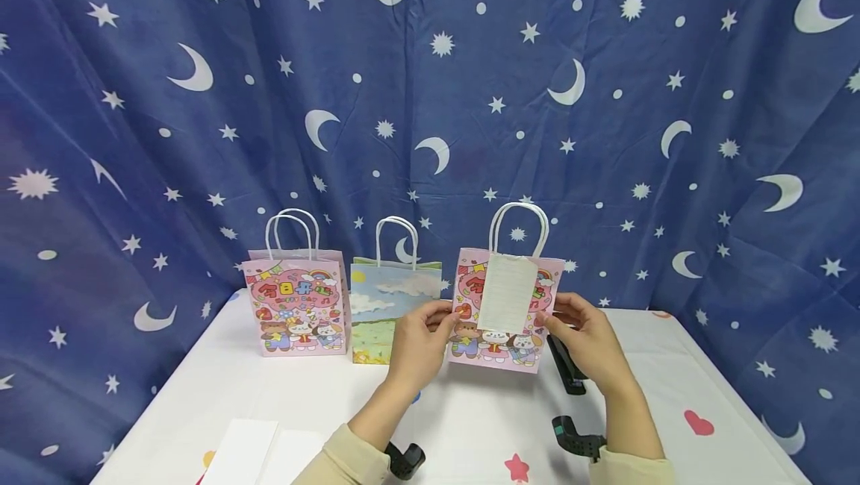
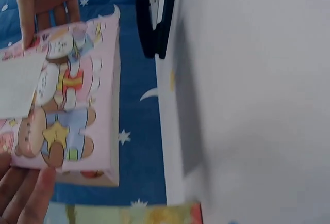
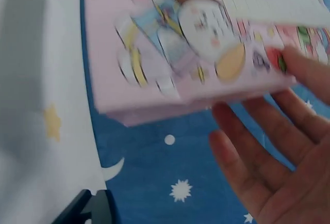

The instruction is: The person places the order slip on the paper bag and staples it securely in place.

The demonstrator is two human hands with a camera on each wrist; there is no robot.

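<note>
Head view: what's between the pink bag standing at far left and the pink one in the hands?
The landscape-print bag stands between them in the head view; the left hand covers part of its lower right.

The surface (image 1: pixel 484 414) fills the lower middle of the head view, with the curtain (image 1: pixel 430 30) behind and along both sides. At centre left, the left bag (image 1: pixel 316 341) stands on the surface; just to its right stands the middle bag (image 1: pixel 376 306), its lower right partly behind the left grip (image 1: pixel 419 339). Right of centre, the held bag (image 1: pixel 493 357) hangs between that grip and the right grip (image 1: pixel 584 339), with a slip (image 1: pixel 507 295) over its front. The stapler (image 1: pixel 567 369) lies on the surface beside the held bag's lower right corner. Two sheets (image 1: pixel 240 451) lie side by side at lower left.
</note>
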